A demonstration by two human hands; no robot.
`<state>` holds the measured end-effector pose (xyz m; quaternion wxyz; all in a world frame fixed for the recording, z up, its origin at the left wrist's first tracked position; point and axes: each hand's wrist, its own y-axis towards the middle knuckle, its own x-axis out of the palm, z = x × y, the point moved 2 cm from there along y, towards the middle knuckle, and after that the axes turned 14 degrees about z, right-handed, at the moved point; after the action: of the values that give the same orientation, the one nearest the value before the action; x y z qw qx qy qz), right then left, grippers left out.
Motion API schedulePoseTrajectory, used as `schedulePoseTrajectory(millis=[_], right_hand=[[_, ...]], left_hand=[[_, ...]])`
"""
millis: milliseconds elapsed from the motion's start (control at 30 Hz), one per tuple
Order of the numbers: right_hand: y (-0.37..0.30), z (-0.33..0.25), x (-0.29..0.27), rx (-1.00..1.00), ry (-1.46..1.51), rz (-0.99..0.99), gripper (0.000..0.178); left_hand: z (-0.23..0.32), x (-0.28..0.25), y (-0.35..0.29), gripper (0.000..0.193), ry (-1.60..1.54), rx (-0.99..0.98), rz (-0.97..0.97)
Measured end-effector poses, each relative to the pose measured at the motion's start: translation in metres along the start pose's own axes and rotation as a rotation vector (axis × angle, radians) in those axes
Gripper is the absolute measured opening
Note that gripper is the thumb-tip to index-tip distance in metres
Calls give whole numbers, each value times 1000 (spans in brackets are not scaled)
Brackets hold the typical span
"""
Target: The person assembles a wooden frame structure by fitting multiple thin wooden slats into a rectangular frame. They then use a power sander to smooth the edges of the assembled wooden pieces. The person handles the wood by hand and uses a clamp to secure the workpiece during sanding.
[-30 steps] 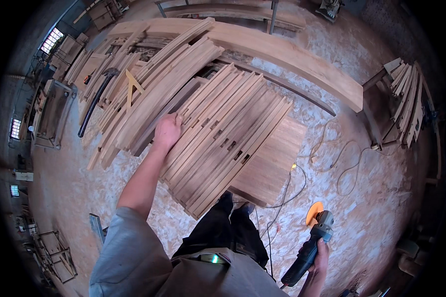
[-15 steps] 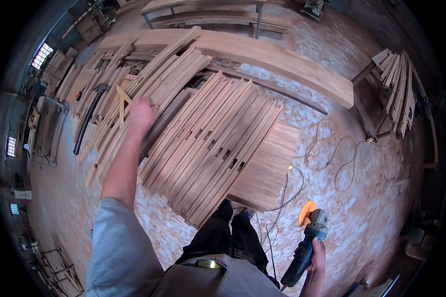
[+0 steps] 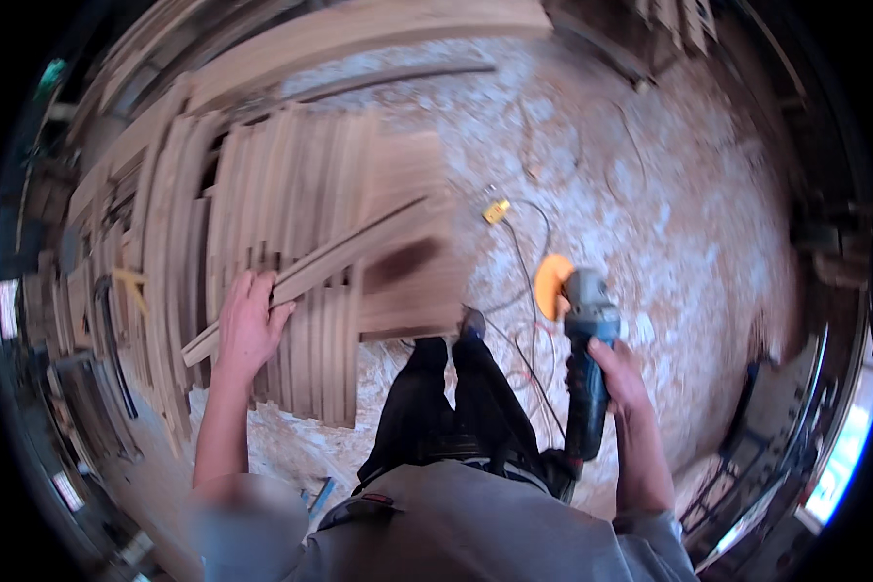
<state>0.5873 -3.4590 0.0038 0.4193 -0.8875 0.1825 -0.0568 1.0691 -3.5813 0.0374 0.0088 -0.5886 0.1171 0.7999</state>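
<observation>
My left hand point(image 3: 250, 328) grips a long wooden strip point(image 3: 344, 254) near its lower left end. The strip slants up to the right over a row of wooden slats point(image 3: 301, 160) and a flat wooden panel point(image 3: 407, 179), casting a dark shadow on the panel. My right hand point(image 3: 619, 373) is wrapped around the dark body of an angle grinder point(image 3: 592, 325), its orange disc point(image 3: 551, 286) facing left. The grinder is held over the floor, to the right of my legs. Motion blurs much of the picture.
More long boards point(image 3: 165, 184) lie left of the slats, with a yellow try square point(image 3: 131, 284) on them. A thick plank point(image 3: 359, 34) spans the far side. Cables and a yellow connector point(image 3: 496, 210) lie on the dusty floor near my feet.
My left hand has come from the boards by the square, and a strip is now in it, raised over the slats. The grinder has risen and moved left in view. The view has swung right.
</observation>
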Motion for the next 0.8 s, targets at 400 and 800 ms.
schedulePoseTrajectory(millis=[400,800], right_hand=[[11,6,3,-50,14,-60,61],[14,-9,15,-23,-82,-178,46]], left_hand=[[62,31,-8,50,80,241,-256],[67,56,-7,44,-1,339,-127]])
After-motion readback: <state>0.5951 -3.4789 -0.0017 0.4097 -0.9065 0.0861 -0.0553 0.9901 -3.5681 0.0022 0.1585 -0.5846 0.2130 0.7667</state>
